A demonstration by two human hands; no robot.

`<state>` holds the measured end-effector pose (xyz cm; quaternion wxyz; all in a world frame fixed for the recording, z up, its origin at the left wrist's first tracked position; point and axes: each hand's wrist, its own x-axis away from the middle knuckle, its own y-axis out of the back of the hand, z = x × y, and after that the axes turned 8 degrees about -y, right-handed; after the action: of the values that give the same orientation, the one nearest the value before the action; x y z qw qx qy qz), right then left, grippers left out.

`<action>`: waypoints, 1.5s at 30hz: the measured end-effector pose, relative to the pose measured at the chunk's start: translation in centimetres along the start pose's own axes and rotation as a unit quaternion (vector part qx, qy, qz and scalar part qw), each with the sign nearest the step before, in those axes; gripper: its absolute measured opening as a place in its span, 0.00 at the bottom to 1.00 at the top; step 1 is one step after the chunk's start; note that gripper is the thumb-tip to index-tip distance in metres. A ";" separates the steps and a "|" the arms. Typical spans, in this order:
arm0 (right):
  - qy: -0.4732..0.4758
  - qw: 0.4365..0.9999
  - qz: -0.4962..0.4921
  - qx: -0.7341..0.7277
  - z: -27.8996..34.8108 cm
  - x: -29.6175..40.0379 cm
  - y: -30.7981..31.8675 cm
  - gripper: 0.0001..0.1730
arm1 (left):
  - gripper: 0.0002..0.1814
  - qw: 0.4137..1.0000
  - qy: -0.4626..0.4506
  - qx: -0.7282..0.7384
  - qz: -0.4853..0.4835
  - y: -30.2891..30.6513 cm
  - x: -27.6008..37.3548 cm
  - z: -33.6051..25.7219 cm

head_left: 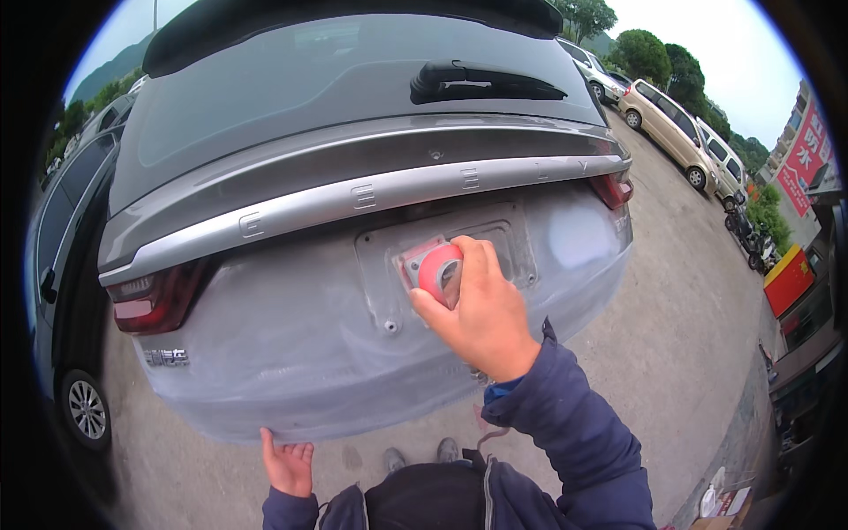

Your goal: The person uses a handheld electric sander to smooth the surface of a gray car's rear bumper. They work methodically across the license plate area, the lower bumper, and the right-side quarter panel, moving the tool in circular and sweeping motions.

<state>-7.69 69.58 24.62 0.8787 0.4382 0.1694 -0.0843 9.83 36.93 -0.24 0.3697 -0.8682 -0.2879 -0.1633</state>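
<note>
My right hand (487,308) grips a red-handled sanding block (434,268) against the recessed number-plate area (510,242) of a car's tailgate (291,318). Its flat underside faces the panel and is mostly hidden. The painted panel looks dull grey and scuffed, with a paler patch at the right. At the lower left, my left hand (289,464) is palm up at the tailgate's bottom edge, with the thumb at the front and the fingertips partly hidden under the edge.
Silver trim (411,189) bearing the Geely name crosses above, between the left tail light (159,301) and right tail light (613,189). A dark car (73,199) stands close on the left. Parked vans (669,126) and a motorcycle (748,235) are on the right.
</note>
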 end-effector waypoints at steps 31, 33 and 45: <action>-0.070 0.997 0.020 0.007 -5.4 3.3 5.5 0.39 | 0.44 1.000 -0.001 0.003 0.001 -0.1 0.0 0.3; -0.057 0.998 0.028 0.003 -5.1 4.6 5.0 0.39 | 0.44 1.000 -0.012 -0.004 -0.001 0.1 0.0 0.1; 0.008 0.999 0.039 0.023 -3.3 3.8 3.7 0.40 | 0.50 1.000 -0.002 -0.012 0.007 -0.7 0.2 -0.2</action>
<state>-3.77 74.41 24.07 0.8698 0.4650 0.1573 -0.0503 9.58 37.27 0.34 0.3595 -0.8751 -0.2807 -0.1621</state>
